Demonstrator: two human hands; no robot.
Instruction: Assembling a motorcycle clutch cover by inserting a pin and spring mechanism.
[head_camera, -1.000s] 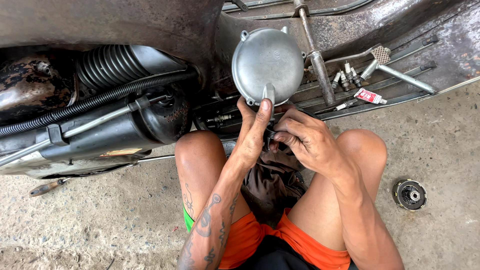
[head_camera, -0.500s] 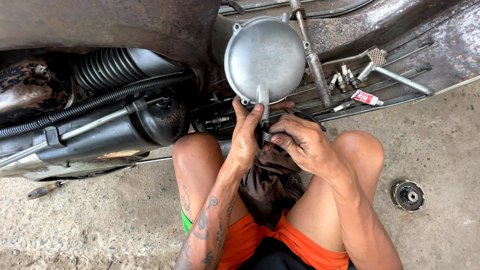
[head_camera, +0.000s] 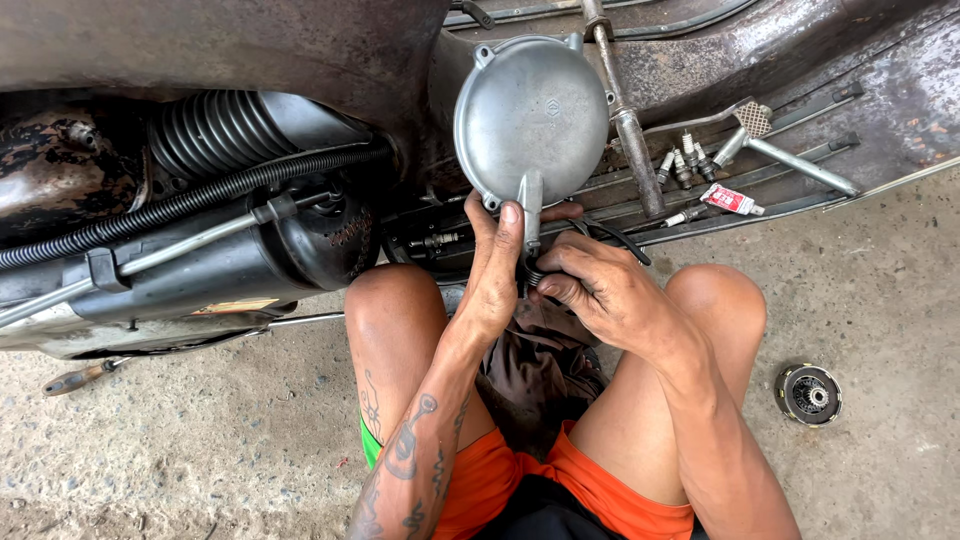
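Gray concrete floor (head_camera: 880, 290) is filling the bottom of the frame, and I am watching from above. My left hand (head_camera: 493, 268) is reaching up, fingers curling around the stem of the round silver cover (head_camera: 530, 115) at top center. My right hand (head_camera: 600, 290) is pinching a black cable (head_camera: 612, 235) just below it.

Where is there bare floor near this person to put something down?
Bare concrete lies beyond the right knee, between the scooter's floorboard edge and the round black part. More lies at lower left, below the wooden-handled tool. It is crowded at the grey round cover, where left hand and right hand meet, and among the small parts on the floorboard.
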